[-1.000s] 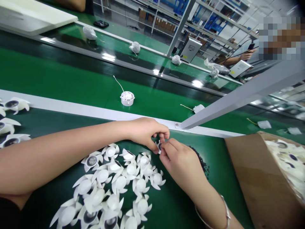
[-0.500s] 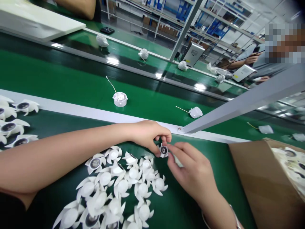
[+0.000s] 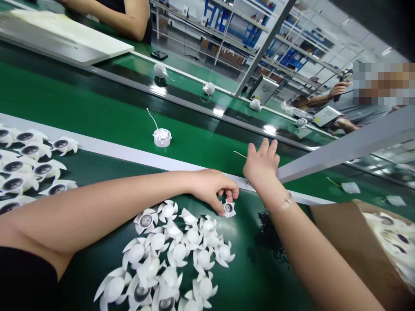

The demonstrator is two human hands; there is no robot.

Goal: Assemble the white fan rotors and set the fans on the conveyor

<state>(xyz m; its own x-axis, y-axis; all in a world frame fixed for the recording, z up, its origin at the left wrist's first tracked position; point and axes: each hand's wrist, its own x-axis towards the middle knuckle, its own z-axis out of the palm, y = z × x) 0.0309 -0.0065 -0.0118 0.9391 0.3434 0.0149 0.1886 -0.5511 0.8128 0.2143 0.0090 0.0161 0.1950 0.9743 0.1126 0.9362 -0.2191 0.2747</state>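
Between the thumb and fingers of my left hand (image 3: 215, 190) is a small white fan blade wheel (image 3: 228, 208), its dark hub facing me. My right hand (image 3: 262, 164) reaches over the white rail, fingers spread, above the green belt. It covers the white round housing there, of which only the thin wire (image 3: 240, 153) shows. Just below my left hand lies a pile of white fan blade wheels (image 3: 177, 252), some hub up, most with the smooth cap up. Another white fan housing (image 3: 162, 137) with a wire stands on the belt to the left.
More fan wheels (image 3: 30, 150) lie in rows at left. A cardboard box (image 3: 350, 242) of white parts stands at right. A grey post (image 3: 350, 138) slants up from the rail (image 3: 129, 158). Bagged parts (image 3: 209, 89) line the far belt; other people are beyond it.
My right hand has left the fan wheel and moved up and forward over the belt, its fingers opening. My left hand keeps the fan wheel. The view has shifted slightly.
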